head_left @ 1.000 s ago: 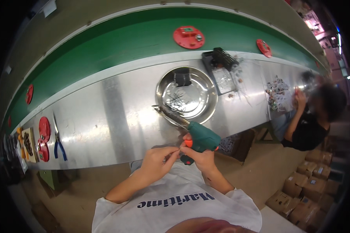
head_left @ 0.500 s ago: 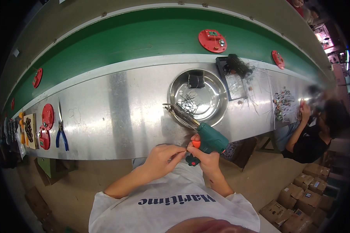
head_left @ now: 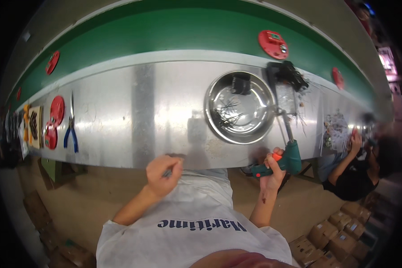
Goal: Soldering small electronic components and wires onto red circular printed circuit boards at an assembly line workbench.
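Observation:
My right hand [head_left: 272, 173] grips the handle of a green soldering gun [head_left: 292, 157] with an orange trigger, its metal tip pointing away from me beside a round steel bowl [head_left: 211, 105]. In the bowl lie a small black block [head_left: 240, 84] and a bunch of thin dark wire-like pieces [head_left: 228, 115]. My left hand [head_left: 164, 174] is closed just off the front edge of the table, its fingers curled together. What it holds, if anything, is too small to make out.
Long-nosed pliers [head_left: 70, 131] with blue handles and red round parts [head_left: 56, 110] lie left. A black-edged tray [head_left: 286, 97] stands right of the bowl. Beyond runs a green belt [head_left: 165, 33] carrying red discs [head_left: 273, 43]. A co-worker [head_left: 350, 174] sits right, near white wires [head_left: 336, 129].
My hands have come apart: the right moved right with the soldering gun, the left moved left. The gun's tip has swung from the bowl's left side to its right. The view has shifted slightly.

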### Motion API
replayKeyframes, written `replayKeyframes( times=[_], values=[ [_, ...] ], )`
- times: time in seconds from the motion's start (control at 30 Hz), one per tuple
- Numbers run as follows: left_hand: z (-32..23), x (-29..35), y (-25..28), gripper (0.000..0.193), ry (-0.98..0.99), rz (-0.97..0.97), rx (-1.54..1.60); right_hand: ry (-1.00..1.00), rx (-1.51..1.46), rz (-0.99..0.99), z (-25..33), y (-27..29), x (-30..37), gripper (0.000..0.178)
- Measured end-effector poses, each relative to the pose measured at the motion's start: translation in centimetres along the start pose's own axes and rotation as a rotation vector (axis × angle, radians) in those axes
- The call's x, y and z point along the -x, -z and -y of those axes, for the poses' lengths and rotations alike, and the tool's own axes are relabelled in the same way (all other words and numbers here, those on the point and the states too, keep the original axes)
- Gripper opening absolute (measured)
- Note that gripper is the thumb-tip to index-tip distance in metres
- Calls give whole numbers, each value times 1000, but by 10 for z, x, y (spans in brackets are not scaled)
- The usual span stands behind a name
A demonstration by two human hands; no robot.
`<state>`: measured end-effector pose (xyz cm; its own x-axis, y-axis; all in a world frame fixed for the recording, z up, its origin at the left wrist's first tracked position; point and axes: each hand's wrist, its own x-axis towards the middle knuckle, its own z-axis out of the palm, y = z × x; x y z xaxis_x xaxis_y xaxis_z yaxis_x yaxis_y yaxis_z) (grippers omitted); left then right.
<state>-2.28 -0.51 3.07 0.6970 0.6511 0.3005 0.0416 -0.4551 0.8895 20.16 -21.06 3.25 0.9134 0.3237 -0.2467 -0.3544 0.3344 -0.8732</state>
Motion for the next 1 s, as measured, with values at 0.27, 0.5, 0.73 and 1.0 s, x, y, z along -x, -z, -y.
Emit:
replayKeyframes(
  times=[0.27, 0.5, 0.73, 1.0],
  values=[
    [4, -11, 32, 11, 228, -324, -50, -52, 40, 162, -9, 27, -7, 36],
    [49, -46, 91, 11, 28, -369, -371, -15, -46, 218, -14, 42, -18, 33],
    [146, -144, 238, 14, 25, -574, -583, 18, -55, 236, -15, 47, -18, 33],
    [240, -225, 384, 21, 325, -749, -908, 172, 45, 111, -27, 83, -25, 20]
  ],
)
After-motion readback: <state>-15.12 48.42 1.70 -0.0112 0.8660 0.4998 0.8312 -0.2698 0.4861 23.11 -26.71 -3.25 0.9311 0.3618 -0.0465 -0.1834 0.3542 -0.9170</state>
